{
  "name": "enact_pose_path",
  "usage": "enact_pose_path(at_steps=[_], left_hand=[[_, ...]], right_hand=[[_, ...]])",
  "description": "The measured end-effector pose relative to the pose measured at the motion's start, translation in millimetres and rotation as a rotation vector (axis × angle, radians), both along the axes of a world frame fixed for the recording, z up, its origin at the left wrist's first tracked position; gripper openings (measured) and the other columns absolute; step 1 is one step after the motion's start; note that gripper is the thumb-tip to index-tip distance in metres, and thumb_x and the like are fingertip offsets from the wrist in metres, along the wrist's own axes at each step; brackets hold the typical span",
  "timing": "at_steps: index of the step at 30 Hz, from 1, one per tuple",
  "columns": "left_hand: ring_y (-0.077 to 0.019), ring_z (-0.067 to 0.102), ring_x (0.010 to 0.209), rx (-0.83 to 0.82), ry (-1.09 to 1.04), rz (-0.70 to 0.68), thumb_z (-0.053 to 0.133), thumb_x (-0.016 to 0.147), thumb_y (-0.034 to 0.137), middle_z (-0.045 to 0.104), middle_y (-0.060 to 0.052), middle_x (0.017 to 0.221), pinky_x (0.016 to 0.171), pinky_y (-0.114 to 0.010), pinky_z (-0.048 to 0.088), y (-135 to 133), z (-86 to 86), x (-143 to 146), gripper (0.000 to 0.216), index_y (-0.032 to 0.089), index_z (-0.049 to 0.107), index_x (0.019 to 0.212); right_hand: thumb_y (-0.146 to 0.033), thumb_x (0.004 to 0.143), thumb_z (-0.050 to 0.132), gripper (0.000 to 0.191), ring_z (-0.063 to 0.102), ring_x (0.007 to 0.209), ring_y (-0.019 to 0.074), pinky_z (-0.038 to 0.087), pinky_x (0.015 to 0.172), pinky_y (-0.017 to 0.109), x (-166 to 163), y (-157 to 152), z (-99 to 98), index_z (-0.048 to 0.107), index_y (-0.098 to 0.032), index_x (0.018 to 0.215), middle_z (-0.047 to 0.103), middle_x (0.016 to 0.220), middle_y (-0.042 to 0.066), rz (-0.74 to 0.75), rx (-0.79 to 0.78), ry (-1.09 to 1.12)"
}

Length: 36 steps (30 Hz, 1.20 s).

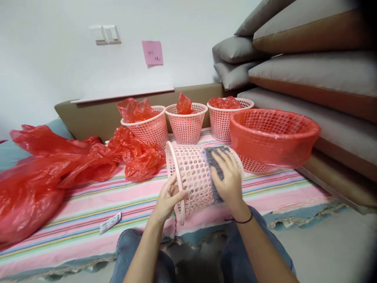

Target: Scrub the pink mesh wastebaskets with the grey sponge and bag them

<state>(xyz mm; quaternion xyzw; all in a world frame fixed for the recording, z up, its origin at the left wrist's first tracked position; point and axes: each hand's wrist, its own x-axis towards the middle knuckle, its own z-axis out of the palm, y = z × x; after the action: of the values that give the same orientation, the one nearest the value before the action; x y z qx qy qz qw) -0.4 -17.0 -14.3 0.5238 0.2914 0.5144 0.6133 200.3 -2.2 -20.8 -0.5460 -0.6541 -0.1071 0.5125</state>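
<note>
A pink plastic mesh basket (193, 173) lies tipped on its side above my knees, its open rim facing left. My left hand (167, 198) grips that rim, fingers curled around it. My right hand (226, 179) lies flat on the basket's side wall, pressing a dark grey cloth (213, 159) against the mesh. A black band circles my right wrist.
Three pink baskets (186, 124) holding red plastic bags stand in a row at the back of the striped bedspread (88, 208). A larger basket lined with a red bag (273, 135) sits right. Loose red bags (59, 165) pile left. A small white tube (110, 223) lies near the bed edge. Stacked cushions (309, 67) are on the right.
</note>
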Motion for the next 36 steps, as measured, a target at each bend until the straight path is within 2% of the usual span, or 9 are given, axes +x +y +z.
enact_pose_path(at_steps=[4, 7, 12, 15, 17, 25, 28, 32, 36], left_hand=[[-0.0249, 0.068, 0.105, -0.011, -0.040, -0.062, 0.086, 0.069, 0.038, 0.070, -0.010, 0.125, 0.086, -0.030, 0.055, -1, -9.0, -2, 0.076, 0.026, 0.057, 0.139], [-0.0267, 0.068, 0.107, -0.027, -0.035, -0.079, 0.084, 0.072, 0.039, 0.071, -0.011, 0.123, 0.088, -0.032, 0.055, -4, -12.6, -7, 0.072, 0.025, 0.059, 0.138], [-0.0304, 0.063, 0.120, -0.059, 0.019, -0.113, 0.083, 0.074, 0.034, 0.066, -0.012, 0.133, 0.101, -0.038, 0.050, -14, -15.3, -18, 0.069, 0.026, 0.059, 0.138], [-0.0306, 0.065, 0.117, -0.074, 0.039, -0.148, 0.084, 0.073, 0.033, 0.067, -0.013, 0.131, 0.098, -0.038, 0.052, -19, -18.8, -20, 0.073, 0.026, 0.057, 0.140], [-0.0296, 0.068, 0.112, -0.077, 0.046, -0.152, 0.085, 0.072, 0.033, 0.069, -0.014, 0.128, 0.095, -0.038, 0.053, -21, -20.7, -19, 0.074, 0.025, 0.057, 0.140], [-0.0165, 0.067, 0.066, -0.060, 0.034, -0.098, 0.085, 0.071, 0.032, 0.074, -0.005, 0.090, 0.057, -0.025, 0.056, -14, -21.0, -10, 0.057, 0.023, 0.066, 0.125], [-0.0132, 0.060, 0.057, -0.086, 0.063, -0.135, 0.084, 0.073, 0.033, 0.071, -0.004, 0.083, 0.047, -0.022, 0.051, -15, -19.8, -10, 0.066, 0.024, 0.061, 0.134], [-0.0123, 0.059, 0.057, -0.119, 0.094, -0.163, 0.087, 0.068, 0.033, 0.072, -0.004, 0.082, 0.052, -0.023, 0.051, -21, -19.0, -12, 0.079, 0.024, 0.057, 0.141], [-0.0179, 0.068, 0.066, -0.078, 0.158, -0.160, 0.090, 0.063, 0.037, 0.076, -0.007, 0.082, 0.064, -0.029, 0.056, -21, -21.1, -14, 0.066, 0.021, 0.071, 0.124]], right_hand=[[-0.028, 0.094, 0.047, 0.043, 0.041, 0.142, 0.0296, 0.038, 0.113, 0.051, -50, -23, 10.7, 0.061, -0.025, 0.134, 0.056, 0.146, 0.005, 0.172, 0.054, -0.068], [-0.027, 0.093, 0.048, 0.043, 0.042, 0.141, 0.0289, 0.038, 0.112, 0.050, -61, -27, 12.4, 0.061, -0.026, 0.134, 0.056, 0.146, 0.004, 0.203, 0.052, -0.074], [-0.027, 0.093, 0.049, 0.045, 0.042, 0.140, 0.0278, 0.036, 0.116, 0.051, -18, 3, 2.4, 0.060, -0.024, 0.136, 0.057, 0.145, 0.005, 0.056, -0.034, 0.034], [-0.029, 0.094, 0.047, 0.043, 0.047, 0.135, 0.0288, 0.037, 0.115, 0.054, 10, 18, -5.0, 0.063, -0.020, 0.133, 0.060, 0.141, 0.009, -0.099, -0.055, 0.139], [-0.030, 0.095, 0.046, 0.043, 0.047, 0.134, 0.0299, 0.037, 0.114, 0.056, 10, 16, -6.2, 0.062, -0.021, 0.134, 0.061, 0.140, 0.010, -0.163, -0.073, 0.172], [-0.027, 0.096, 0.045, 0.044, 0.041, 0.141, 0.0279, 0.037, 0.113, 0.050, -65, -30, 12.0, 0.058, -0.029, 0.138, 0.053, 0.149, 0.001, 0.196, -0.011, -0.086], [-0.028, 0.096, 0.045, 0.044, 0.041, 0.141, 0.0270, 0.035, 0.115, 0.050, -47, -13, 9.6, 0.058, -0.028, 0.139, 0.054, 0.149, 0.002, 0.142, -0.055, -0.039], [-0.031, 0.096, 0.045, 0.044, 0.046, 0.135, 0.0283, 0.034, 0.116, 0.055, 10, 24, -9.4, 0.061, -0.022, 0.136, 0.060, 0.142, 0.009, -0.063, -0.073, 0.122], [-0.035, 0.095, 0.046, 0.044, 0.050, 0.131, 0.0283, 0.036, 0.114, 0.057, 50, 40, -29.0, 0.063, -0.023, 0.133, 0.062, 0.138, 0.011, -0.137, -0.042, 0.221]])
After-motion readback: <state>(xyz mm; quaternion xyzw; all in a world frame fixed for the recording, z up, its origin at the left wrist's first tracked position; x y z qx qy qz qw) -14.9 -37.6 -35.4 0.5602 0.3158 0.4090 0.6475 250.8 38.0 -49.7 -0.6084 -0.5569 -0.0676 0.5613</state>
